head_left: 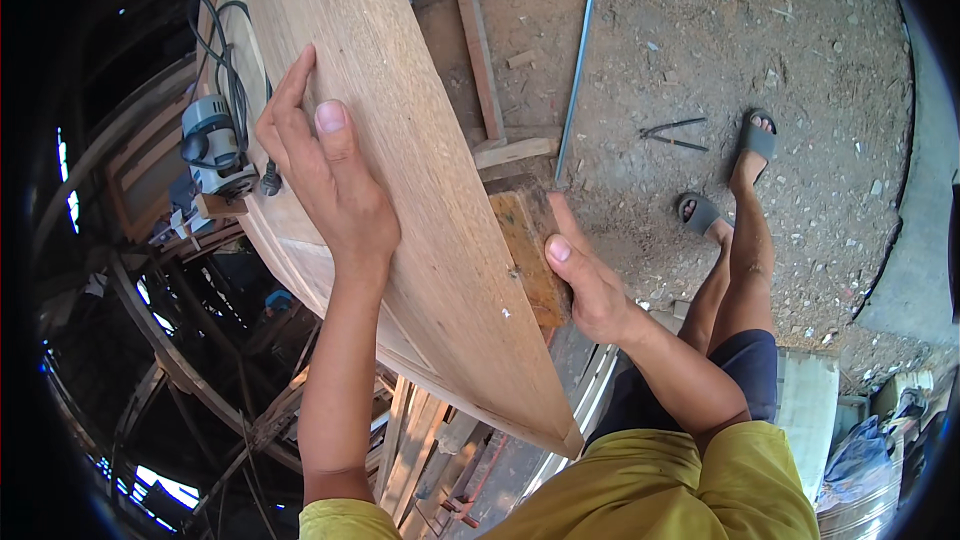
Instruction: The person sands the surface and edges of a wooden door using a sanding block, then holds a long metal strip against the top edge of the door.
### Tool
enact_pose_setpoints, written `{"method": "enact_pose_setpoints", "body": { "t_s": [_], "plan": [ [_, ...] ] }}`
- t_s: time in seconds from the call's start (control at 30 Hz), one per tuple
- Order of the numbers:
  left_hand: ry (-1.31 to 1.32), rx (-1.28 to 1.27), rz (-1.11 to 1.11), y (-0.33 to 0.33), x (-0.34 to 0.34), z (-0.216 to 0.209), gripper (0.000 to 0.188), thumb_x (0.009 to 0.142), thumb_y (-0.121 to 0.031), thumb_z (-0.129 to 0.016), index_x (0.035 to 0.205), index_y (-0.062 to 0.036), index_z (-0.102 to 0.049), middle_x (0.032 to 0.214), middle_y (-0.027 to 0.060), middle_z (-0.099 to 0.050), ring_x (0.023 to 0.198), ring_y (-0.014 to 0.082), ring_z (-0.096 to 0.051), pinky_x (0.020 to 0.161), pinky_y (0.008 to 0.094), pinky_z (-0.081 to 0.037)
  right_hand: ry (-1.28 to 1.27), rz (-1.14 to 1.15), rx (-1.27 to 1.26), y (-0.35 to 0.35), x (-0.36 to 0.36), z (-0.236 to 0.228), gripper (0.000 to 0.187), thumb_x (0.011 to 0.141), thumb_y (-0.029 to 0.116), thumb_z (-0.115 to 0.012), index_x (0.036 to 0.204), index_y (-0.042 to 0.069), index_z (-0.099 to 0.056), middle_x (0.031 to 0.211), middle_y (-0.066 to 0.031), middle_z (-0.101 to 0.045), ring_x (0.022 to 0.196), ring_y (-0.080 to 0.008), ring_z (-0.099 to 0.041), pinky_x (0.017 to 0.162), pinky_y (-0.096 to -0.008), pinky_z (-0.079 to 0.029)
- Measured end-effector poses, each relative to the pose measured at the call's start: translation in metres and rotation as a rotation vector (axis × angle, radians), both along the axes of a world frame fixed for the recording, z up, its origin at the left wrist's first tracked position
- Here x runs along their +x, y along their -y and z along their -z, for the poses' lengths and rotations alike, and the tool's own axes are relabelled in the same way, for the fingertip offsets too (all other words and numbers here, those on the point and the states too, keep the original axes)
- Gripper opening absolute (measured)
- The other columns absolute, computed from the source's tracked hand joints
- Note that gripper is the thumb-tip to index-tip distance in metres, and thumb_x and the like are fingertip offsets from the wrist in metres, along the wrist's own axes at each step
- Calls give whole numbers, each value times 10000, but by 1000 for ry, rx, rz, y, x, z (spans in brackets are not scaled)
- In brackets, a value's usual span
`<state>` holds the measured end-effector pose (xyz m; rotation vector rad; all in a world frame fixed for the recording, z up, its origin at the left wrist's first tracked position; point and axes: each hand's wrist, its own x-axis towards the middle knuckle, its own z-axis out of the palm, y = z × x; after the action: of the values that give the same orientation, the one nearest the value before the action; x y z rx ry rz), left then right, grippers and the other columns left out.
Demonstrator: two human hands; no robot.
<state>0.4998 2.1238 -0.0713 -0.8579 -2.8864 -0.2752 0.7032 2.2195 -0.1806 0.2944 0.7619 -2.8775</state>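
Observation:
A long, curved, pale wooden panel (pixel 440 200) runs from the top down to a pointed end near my waist. My left hand (pixel 330 160) rests on its face, fingers stretched toward the upper left and thumb apart. Against the panel's right edge my right hand (pixel 590 290) grips a worn, yellowish-brown wooden block (pixel 530 260). The thumb lies on the block's near side; the other fingers are partly hidden. Left of my left hand, a grey-blue corded power tool (pixel 210 140) sits on the woodwork, with its black plug (pixel 270 180) beside it.
A long blue rod (pixel 580 50) and a dark long-handled tool (pixel 672 132) lie on the dirt ground (pixel 820 200). Wooden bars (pixel 480 60) stand beyond the panel. Sawn planks (pixel 415 450) are below left. My sandalled feet are at right, near a blue plastic bag (pixel 855 460).

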Motion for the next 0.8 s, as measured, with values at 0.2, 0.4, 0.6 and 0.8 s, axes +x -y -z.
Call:
{"method": "enact_pose_setpoints", "body": {
  "t_s": [0.2,0.4,0.6,0.8],
  "plan": [
    [-7,-5,-16,-3,1,1,632,1138,-469,-361,1523,3,-531,1439,202,-516,1373,320,-411,1206,447,-280,-61,69,48,-12,-27,-2,663,1174,450,-346,1589,-66,-307,1499,-217,-487,1448,-266,-426,1226,-392,-302],
    [12,-21,-33,-3,2,0,651,1140,-473,-337,1540,10,-510,1455,198,-520,1369,305,-403,1201,433,-279,-100,55,-13,-8,-37,8,643,1186,449,-329,1582,-57,-313,1489,-221,-485,1429,-249,-435,1209,-382,-320],
    [17,-22,-35,-1,1,3,659,1138,-480,-329,1541,11,-505,1409,192,-504,1340,300,-412,1197,436,-282,-119,87,-35,-12,-40,6,620,1192,430,-350,1581,-51,-311,1494,-216,-481,1425,-250,-440,1205,-388,-329],
    [27,-6,-33,0,-2,4,661,1135,-470,-329,1552,20,-480,1412,190,-475,1339,303,-407,1203,445,-273,-100,81,-15,-15,-39,2,619,1193,422,-353,1588,-52,-303,1497,-213,-481,1420,-247,-446,1201,-394,-337]
  ]
}}
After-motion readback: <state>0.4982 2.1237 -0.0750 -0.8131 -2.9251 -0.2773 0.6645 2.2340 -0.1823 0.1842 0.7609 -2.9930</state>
